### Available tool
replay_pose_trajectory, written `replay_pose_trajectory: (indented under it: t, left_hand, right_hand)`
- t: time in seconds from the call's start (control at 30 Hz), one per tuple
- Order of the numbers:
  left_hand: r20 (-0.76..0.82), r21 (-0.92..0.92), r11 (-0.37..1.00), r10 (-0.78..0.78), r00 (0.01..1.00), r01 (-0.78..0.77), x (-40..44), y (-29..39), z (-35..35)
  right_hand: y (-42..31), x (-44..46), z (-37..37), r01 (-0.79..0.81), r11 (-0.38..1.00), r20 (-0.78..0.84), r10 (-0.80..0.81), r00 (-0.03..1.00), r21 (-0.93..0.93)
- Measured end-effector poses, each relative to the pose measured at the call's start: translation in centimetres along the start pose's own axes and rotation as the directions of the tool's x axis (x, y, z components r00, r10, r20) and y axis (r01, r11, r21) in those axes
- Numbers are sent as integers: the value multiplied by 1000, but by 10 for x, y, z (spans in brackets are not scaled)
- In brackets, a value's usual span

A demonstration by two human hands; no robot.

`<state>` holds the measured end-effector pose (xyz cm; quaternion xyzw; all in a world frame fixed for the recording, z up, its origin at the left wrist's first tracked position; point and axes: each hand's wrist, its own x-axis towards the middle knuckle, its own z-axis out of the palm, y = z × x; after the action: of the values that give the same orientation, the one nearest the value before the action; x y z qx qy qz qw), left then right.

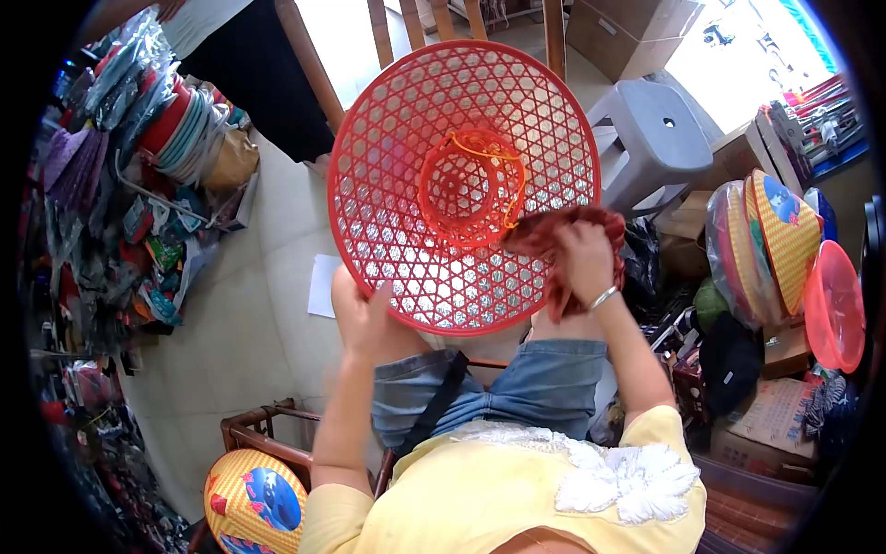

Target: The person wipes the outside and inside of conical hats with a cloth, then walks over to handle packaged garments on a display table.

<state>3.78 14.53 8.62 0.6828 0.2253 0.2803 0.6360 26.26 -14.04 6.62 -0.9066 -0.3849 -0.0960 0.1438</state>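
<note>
A large red openwork conical hat (383, 198) is held over my lap with its hollow inside facing me. An orange cord (484, 152) hangs inside its crown. At the lower left of the brim, my left hand (358, 312) is closed on the rim. My right hand (583, 257) grips a crumpled dark red cloth (546, 229) against the right side of the hat. Part of the cloth is hidden by my fingers and hangs down below them.
A grey plastic stool (660, 134) stands beyond the hat on the right. Yellow woven hats (780, 245) and a pink basin (835, 309) are stacked at the right. Another yellow hat (235, 494) lies lower left. Bagged goods (171, 138) crowd the left, near a person's dark-clad leg (263, 83).
</note>
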Motion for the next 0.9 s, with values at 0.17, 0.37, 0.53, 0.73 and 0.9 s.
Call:
replay_pose_trajectory:
  t: [0.17,0.37,0.53,0.73,0.9]
  left_hand:
    - [98,127,982,-151,984,139,-106,-94,80]
    - [-8,-134,924,-363,932,359,-82,-53,39]
    - [-24,-14,972,-236,972,236,-27,-17,-26]
    - [-11,86,941,-327,945,326,-67,-22,53]
    - [29,-96,958,-269,963,270,-97,-49,56]
  right_hand:
    - [-119,-39,10,126,867,48,-169,984,481]
    - [-82,-19,17,215,912,151,-281,948,348]
    - [-1,25,5,83,995,-78,-78,994,53]
    - [-89,-10,13,134,933,156,-195,968,333]
    - [-136,-23,9,261,808,109,-370,923,529]
